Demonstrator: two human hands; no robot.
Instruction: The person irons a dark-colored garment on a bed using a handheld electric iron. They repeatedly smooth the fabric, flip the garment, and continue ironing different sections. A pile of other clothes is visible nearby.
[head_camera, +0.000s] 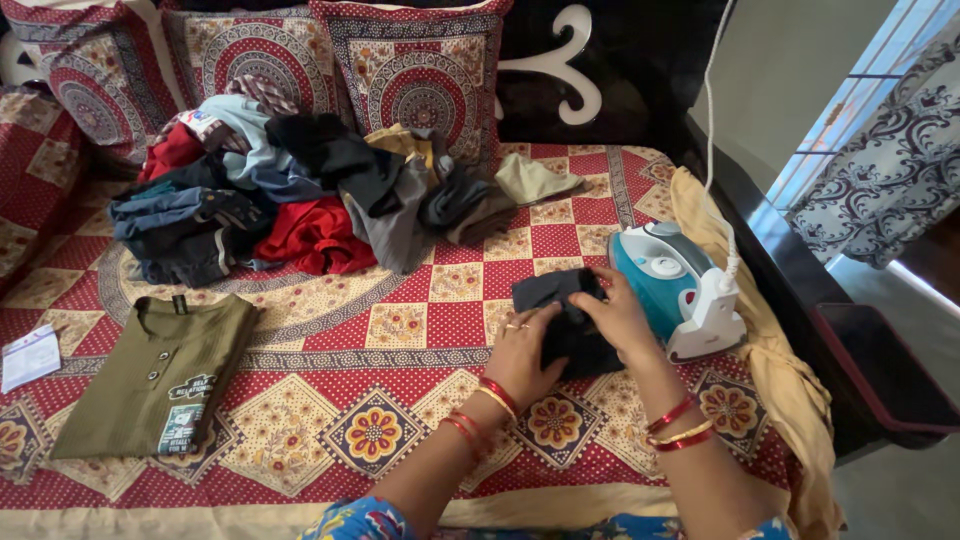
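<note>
While pressed onto a small dark cloth on the bed, left hand lying flat on its near edge, fingers loosely spread. Right hand curled over the cloth's right side, fingertips gripping the fabric. Just beside that hand, touching nothing but the bedcover, a teal and white iron standing on its heel. Farther back, a heap of unfolded clothes. Well apart to the left, a folded olive shirt lying flat, with a small white paper near the bed's edge.
</note>
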